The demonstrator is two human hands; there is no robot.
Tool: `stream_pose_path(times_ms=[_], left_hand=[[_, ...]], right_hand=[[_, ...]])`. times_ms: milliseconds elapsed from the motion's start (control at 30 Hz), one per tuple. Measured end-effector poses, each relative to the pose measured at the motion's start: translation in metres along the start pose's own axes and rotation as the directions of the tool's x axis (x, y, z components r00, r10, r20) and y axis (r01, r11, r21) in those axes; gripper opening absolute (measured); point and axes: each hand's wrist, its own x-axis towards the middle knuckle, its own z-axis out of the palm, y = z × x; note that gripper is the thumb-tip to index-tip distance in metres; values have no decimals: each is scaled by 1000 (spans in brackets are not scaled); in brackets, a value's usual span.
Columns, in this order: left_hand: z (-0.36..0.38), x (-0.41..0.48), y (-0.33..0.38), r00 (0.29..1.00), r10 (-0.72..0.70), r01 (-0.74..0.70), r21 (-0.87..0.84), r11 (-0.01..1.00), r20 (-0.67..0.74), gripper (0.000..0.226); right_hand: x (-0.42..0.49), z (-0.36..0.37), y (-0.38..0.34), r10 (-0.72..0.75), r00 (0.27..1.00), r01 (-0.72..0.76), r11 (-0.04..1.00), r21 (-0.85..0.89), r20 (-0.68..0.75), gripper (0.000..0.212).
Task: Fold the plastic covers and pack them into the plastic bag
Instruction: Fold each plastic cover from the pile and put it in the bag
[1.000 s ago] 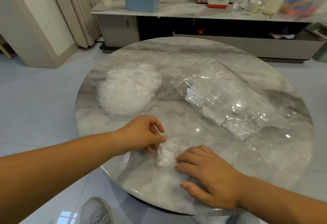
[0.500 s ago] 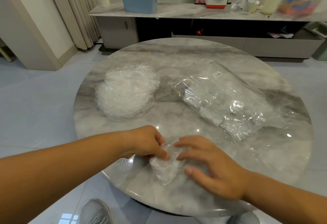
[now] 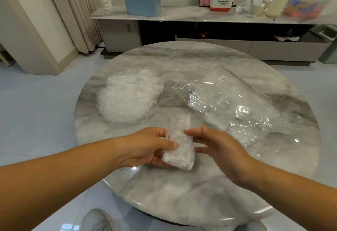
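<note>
Gripping the folded cover (image 3: 180, 144) is the left hand (image 3: 145, 146), the right hand (image 3: 218, 145) beside it with fingers straight.

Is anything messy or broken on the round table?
Nothing stands out. The left hand holds a folded cover, the pile of covers sits together on the table, and the plastic bag lies crinkled but with no tear showing.
</note>
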Motion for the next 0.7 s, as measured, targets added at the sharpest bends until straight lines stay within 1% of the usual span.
stream_pose_path(times_ms=[67,133,200,267,333,400,433,500,533,567,633,700], left_hand=[[0,-1,0,999,-43,42,22,999,31,30],[1,-4,3,995,-81,81,8,997,66,33],[-4,-5,5,988,-99,106,-52,993,120,41],[-10,-7,7,979,-96,120,-128,984,180,47],[-13,-9,8,972,-81,121,-177,977,219,46],[-17,-9,9,972,-59,109,-215,971,227,47],[-19,-9,11,972,-54,111,-242,964,231,57],[-24,-8,13,967,-78,152,-302,941,243,84],[-27,-7,14,964,-97,177,-323,930,249,94],[-28,-7,15,962,-113,192,-325,926,247,97],[-27,-7,15,962,-142,201,-255,946,231,89],[-23,-8,14,962,-171,200,-120,972,212,69]], right_hand=[[-4,-2,0,-136,990,142,975,-173,44,54],[-9,-5,3,-237,965,263,893,-364,116,52],[-12,-11,7,-309,931,363,740,-566,193,52],[-14,-16,12,-367,887,455,592,-665,280,58],[-16,-20,14,-434,830,542,485,-686,350,59],[-16,-21,12,-499,751,638,376,-673,433,56],[-16,-21,11,-518,708,681,322,-657,480,55],[-15,-22,8,-518,627,753,214,-622,582,53],[-15,-23,7,-496,599,773,156,-614,628,53],[-14,-24,6,-462,581,783,94,-615,670,54],[-14,-25,6,-363,565,786,-35,-617,741,54],[-14,-24,7,-250,571,782,-125,-610,782,52]])
